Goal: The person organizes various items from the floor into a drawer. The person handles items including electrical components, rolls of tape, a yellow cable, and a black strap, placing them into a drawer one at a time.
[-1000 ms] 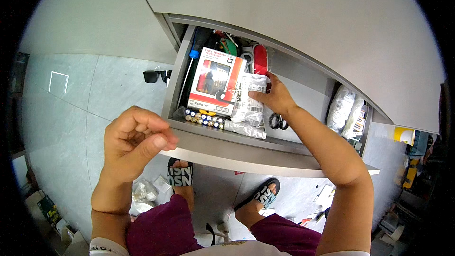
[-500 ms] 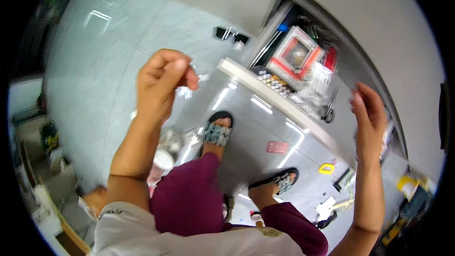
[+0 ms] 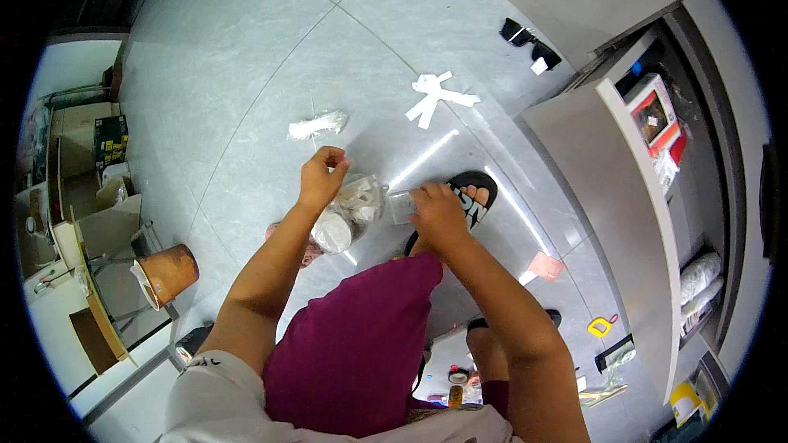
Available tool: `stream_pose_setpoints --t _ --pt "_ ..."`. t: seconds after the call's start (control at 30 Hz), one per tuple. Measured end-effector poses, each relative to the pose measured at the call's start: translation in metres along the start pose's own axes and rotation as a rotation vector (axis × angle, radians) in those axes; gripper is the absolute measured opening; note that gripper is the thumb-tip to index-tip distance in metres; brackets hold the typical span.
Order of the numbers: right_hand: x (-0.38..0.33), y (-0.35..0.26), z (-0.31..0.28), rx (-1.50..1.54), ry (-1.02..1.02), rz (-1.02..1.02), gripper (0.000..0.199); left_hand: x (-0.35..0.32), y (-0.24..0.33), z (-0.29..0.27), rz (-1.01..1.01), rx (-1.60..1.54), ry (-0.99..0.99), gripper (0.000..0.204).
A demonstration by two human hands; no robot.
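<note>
My left hand is closed, thumb and fingertips drawn together, above a clear plastic bag with pale contents. Whatever is in its fingers, if anything, is hidden. A round white lid-like piece lies beside the bag, below my left wrist. My right hand has its fingers bent over the edge of a small clear plastic packet, next to my sandalled foot. Just beyond my left hand lies a crinkled white wrapped bundle. Farther off on the floor are crossed white strips.
An open drawer at right holds a red-and-white box. Sunglasses lie near the cabinet. On the floor are a pink card-like piece and a yellow ring-shaped thing. A brown bin and cardboard boxes stand left.
Both hands have come down toward the floor. My right hand has left the drawer's side and reached the clear packet by my foot. The view has swung left, and the drawer now appears farther right.
</note>
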State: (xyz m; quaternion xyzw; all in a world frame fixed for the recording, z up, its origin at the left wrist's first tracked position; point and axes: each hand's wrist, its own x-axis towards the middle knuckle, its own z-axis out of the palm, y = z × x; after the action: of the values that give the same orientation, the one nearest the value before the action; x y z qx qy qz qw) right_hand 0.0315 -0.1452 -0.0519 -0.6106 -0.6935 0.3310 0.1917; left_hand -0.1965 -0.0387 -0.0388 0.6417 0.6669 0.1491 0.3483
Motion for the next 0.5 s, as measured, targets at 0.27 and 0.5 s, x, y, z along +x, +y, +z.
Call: stream_pose_setpoints --t 0.27,0.5 --pt "0.028 -0.005 0.04 -0.25 -0.165 -0.068 0.054 -0.025 0.022 0.032 0.233 -0.022 -0.068 0.022" --pt "0.01 0.001 -0.017 0.183 0.195 0.287 0.073 -0.013 0.014 0.005 0.129 -0.031 0.129 0.035"
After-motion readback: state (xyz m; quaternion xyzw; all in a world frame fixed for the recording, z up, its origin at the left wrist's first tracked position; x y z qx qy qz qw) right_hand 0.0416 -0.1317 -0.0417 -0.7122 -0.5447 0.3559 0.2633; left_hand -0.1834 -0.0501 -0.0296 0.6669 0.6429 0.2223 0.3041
